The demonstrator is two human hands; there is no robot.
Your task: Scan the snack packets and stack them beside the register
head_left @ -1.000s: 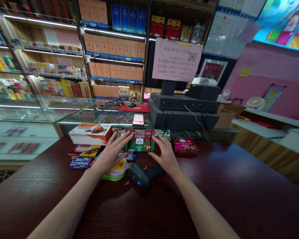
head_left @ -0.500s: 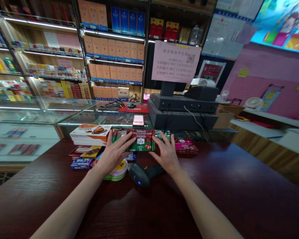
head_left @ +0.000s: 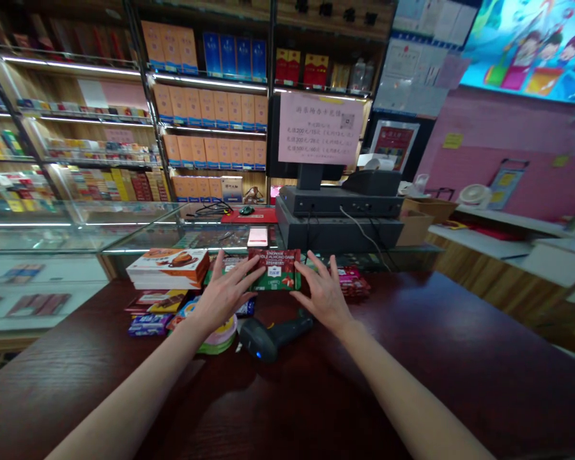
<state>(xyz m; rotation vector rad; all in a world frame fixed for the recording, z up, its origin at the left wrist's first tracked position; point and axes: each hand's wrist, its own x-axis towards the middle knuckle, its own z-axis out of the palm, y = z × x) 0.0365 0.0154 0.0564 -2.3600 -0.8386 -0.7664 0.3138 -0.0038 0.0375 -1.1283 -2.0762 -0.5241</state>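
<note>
Because the chocolate pack (head_left: 282,271) sits between both hands, it seems to be kept straight from its two ends. It is in the middle, at the far side of the brown table (head_left: 412,383), with its words facing the person. The left hand (head_left: 224,291) is spread wide, and its long fingers lie over the left end of the pack. The right hand (head_left: 323,291) is spread wide too, with its fingertips by the right end. I can't quite tell how hard they press, since the tips are small and dim.

Another green pack (head_left: 230,262) lies just beside it, partly under the left fingers. The scanner (head_left: 263,340) lies on its side near the hands, on the person's side of the pack, maybe so it is easy to grab. A blue light shows on it.

The white and orange boxes (head_left: 167,268) are stacked flat, which likely stops them from falling. Near them are some chocolate bars (head_left: 158,301) and a purple packet (head_left: 148,324). The left arm hides part of the round tub (head_left: 223,337). Pink packs (head_left: 355,283) lie in a pile past the right hand.
</note>
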